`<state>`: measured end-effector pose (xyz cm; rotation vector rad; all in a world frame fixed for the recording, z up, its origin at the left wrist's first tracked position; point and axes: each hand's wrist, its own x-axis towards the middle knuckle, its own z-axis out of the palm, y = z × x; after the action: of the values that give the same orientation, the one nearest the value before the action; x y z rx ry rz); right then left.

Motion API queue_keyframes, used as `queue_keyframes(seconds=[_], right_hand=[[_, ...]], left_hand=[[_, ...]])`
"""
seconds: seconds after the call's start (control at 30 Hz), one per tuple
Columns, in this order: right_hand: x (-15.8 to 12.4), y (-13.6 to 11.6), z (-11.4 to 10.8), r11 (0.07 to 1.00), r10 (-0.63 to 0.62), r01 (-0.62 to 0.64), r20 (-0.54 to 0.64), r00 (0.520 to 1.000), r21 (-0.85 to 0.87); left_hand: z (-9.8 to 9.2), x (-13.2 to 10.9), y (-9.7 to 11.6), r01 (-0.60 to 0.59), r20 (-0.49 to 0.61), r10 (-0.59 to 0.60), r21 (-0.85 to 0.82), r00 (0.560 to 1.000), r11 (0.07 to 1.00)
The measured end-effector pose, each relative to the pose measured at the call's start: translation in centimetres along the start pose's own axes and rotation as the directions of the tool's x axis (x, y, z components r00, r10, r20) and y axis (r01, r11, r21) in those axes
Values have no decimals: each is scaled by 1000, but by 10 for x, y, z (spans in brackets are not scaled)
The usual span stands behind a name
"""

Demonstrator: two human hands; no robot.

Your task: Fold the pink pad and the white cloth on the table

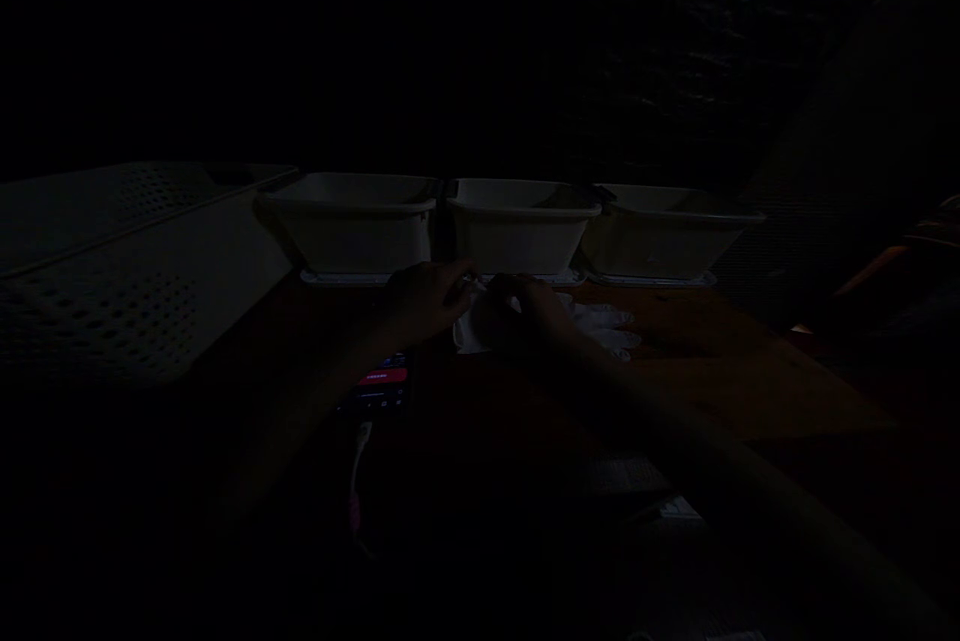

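Observation:
The scene is very dark, so fine detail is lost. A thin white glove (611, 317) lies on the wooden table, its fingers spread toward the right. My left hand (426, 301) is at the glove's left end, thumb and fingers closed on a bit of the white material. On the glove's near middle, my right hand (531, 309) has its fingers curled down and closed on it, hiding part of it. Left of my right hand, a white flap of the glove hangs toward me. Whether more than one glove lies there, I cannot tell.
Three pale plastic bins (517, 233) stand in a row behind my hands. A large perforated basket (232, 271) is at the left. A lit phone (384, 387) with a white cable (357, 466) lies near my left forearm. The wooden table (720, 371) extends right.

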<state>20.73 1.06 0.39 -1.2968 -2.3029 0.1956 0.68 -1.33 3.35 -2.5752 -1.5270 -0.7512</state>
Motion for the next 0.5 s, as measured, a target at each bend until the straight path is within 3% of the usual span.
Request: queue_keyframes(seconds=[0.3, 0.5], right_hand=[[1, 3, 2, 1000, 0, 0, -8, 1000, -9], [1, 8, 6, 993, -29, 32, -34, 999, 117]], left_hand=[[1, 1, -2, -10, -25, 10, -15, 1000, 1000], [2, 2, -8, 4, -43, -4, 13, 999, 1000]])
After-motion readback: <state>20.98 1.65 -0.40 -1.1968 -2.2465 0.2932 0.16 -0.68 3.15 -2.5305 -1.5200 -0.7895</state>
